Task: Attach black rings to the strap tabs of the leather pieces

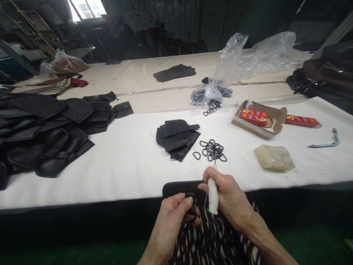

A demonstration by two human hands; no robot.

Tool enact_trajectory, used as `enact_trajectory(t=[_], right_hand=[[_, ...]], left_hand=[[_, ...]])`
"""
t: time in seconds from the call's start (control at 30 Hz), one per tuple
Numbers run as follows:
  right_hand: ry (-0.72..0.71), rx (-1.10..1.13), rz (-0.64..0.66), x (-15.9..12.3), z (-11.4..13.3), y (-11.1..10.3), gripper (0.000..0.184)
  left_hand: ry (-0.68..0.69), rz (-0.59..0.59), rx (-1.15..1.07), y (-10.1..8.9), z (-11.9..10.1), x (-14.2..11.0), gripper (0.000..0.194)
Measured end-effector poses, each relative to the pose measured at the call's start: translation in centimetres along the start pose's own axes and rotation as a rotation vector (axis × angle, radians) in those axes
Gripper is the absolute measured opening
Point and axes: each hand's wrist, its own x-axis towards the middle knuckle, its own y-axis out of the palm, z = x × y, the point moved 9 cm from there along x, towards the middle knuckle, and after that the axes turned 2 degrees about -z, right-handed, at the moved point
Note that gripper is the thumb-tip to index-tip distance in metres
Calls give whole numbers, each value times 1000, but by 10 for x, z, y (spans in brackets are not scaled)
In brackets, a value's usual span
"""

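Observation:
My left hand [176,209] is closed around the strap end of a black leather piece [178,187], its thumb pressing on top. A black D-ring [190,219] shows at the strap, under the fingers. My right hand [227,189] grips a white-handled awl [213,197], its thin metal tip pointing away from me. Beside the handle runs a thin curved line, too fine to make out. Just beyond my hands lie a loose pile of black D-rings [213,150] and a small stack of black leather pieces [178,136].
Many black leather pieces [52,129] cover the table's left side. To the right are a yellowish block [274,158], an open cardboard box [259,119] with red packets, and a bent metal tool [325,143]. Clear plastic bags [234,62] lie farther back.

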Motion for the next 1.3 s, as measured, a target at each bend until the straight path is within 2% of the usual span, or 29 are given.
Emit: enact_trajectory(t=[0.13, 0.63, 0.8, 1.07, 1.2, 1.3], right_hand=[[-58, -57, -22, -3, 3, 0, 15], [-88, -68, -2, -6, 4, 3, 15], [-97, -103, -15, -5, 4, 2, 16], [-157, -162, -32, -7, 3, 4, 15], [-143, -118, -50, -10, -3, 4, 13], [-159, -24, -130, -17, -5, -1, 11]], left_hand=[[0, 30, -14, 1, -2, 1, 30], [-43, 62, -111, 2, 4, 4, 28], [-109, 36, -159, -1, 13, 5, 27], [-135, 11, -294, -3, 22, 12, 22], [-148, -4, -366, -2, 23, 14, 19], [-164, -17, -408, -2, 25, 14, 18]])
